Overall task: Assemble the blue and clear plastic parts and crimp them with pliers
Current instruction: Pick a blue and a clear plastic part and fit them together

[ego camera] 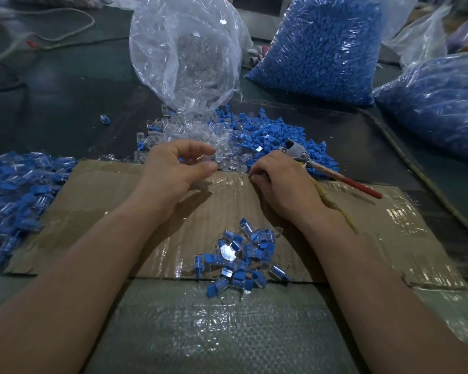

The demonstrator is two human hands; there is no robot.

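Note:
My left hand (177, 164) pinches a clear plastic part (198, 159) with a bit of blue in it, between thumb and fingers, at the near edge of the clear parts pile (189, 130). My right hand (280, 182) rests curled on the cardboard (119, 206) beside the loose blue parts pile (278, 133); what its fingertips hold is hidden. The pliers (322, 166), with a metal head and red handles, lie just behind my right hand on the blue parts. A small heap of assembled blue-and-clear pieces (241, 255) sits on the cardboard between my forearms.
An open clear bag (184, 49) spills the clear parts. Two full bags of blue parts (322, 47) (438, 98) stand at the back right. A big heap of assembled pieces (16, 201) lies at the left. A rope (416, 168) runs along the right.

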